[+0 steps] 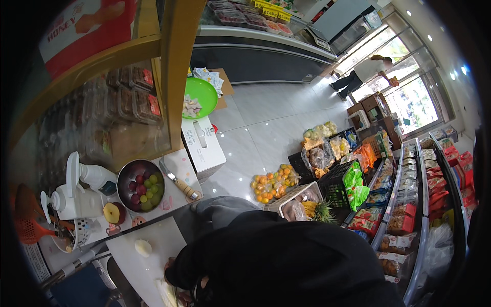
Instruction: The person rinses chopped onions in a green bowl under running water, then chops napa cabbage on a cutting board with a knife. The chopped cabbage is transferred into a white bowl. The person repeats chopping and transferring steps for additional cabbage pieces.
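Note:
At the lower edge, my right hand (169,265) is mostly behind a black sleeve, over a white cutting board (126,261). My left hand (185,297) shows only partly beside a pale, elongated piece of produce (165,292); the grip of either hand is unclear. A peeled whitish fruit or vegetable (143,248) lies on the board. Beyond, a metal bowl (122,174) holds red and green grapes (147,190). A cut red apple (114,213) sits beside it, cut face showing. A knife with a wooden handle (186,188) lies right of the bowl.
White pump bottles (73,201) and a basket of utensils (78,234) stand left. A green plate with whitish pieces (201,98) rests on a white carton (203,146). Bagged oranges (268,186), crates (337,184) and snack shelves (406,207) line the right. Another person (364,73) stands far off.

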`<state>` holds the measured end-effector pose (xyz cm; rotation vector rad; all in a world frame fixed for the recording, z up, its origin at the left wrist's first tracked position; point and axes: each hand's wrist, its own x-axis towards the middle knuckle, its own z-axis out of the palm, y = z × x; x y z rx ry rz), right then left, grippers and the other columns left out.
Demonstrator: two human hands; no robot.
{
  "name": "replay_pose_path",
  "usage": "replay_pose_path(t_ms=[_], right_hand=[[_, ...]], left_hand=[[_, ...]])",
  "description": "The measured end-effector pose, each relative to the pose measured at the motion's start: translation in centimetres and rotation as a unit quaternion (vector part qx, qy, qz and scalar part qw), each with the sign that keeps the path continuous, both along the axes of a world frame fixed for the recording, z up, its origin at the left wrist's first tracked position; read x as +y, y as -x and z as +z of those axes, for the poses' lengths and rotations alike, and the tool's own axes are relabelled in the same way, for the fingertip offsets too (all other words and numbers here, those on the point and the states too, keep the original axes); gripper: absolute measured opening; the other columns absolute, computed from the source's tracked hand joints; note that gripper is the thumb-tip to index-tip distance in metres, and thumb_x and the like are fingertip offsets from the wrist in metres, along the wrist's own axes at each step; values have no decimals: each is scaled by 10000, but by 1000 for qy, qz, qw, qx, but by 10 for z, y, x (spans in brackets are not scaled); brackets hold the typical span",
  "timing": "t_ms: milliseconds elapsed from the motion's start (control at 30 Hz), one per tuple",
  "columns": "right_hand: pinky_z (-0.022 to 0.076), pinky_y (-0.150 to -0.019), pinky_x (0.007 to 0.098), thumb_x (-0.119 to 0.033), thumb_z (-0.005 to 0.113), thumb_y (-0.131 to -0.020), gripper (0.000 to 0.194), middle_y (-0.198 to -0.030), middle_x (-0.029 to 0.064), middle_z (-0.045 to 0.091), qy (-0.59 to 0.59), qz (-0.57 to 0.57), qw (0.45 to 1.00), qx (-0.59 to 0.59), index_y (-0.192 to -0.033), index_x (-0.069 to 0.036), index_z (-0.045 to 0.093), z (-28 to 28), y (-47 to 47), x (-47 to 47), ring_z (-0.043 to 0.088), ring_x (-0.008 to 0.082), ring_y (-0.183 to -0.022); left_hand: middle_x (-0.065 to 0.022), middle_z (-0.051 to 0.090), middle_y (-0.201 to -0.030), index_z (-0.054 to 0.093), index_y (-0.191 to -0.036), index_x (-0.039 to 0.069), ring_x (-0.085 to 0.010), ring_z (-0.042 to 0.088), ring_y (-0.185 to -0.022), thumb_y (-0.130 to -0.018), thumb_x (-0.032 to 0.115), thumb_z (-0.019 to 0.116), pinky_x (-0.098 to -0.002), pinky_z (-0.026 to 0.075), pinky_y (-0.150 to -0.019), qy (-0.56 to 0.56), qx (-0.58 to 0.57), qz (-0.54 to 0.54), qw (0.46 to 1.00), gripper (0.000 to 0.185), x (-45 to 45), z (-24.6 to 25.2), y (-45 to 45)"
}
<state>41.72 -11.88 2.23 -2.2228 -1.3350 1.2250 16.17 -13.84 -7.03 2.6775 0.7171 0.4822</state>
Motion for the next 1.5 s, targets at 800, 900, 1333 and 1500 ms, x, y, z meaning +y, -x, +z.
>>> replay_pose_path(t_ms=[800, 900, 1333, 1500], right_hand=[[503, -643, 421, -145, 460, -847, 145, -762, 194, 635, 90, 235, 945, -209, -882, -10, 503, 30, 61, -68, 632, 345, -728], [496, -660, 424, -152, 450, -846, 153, -749, 198, 629, 99, 251, 943, -197, -891, -10, 490, 38, 57, -71, 628, 352, -724], [492, -665, 424, -149, 502, -815, 145, -735, 192, 630, 63, 258, 941, -208, -879, -20, 478, 45, 51, -74, 628, 358, -721], [487, -634, 435, -155, 566, -768, 200, -710, 199, 617, -1, 258, 954, -153, -871, -17, 464, 61, 39, -77, 614, 370, -690]], left_hand=[[-245, 460, -1162, 481, -1191, -20, -380, 464, -1059, -654, 26, 575, -420, 408, -928, 61, 68, 177, 980, 547, -58, 131, 12], [-245, 445, -1182, 472, -1203, -16, -378, 455, -1072, -672, 37, 585, -417, 398, -937, 80, 71, 190, 976, 546, -61, 131, 13], [-208, 491, -1164, 530, -1143, 5, -359, 473, -1066, -706, 6, 561, -399, 406, -921, 114, 19, 198, 973, 438, -57, 130, 20], [-239, 474, -1166, 483, -1174, -14, -387, 469, -1077, -706, -47, 535, -389, 400, -928, 235, -87, 256, 933, 473, -36, 138, 36]])
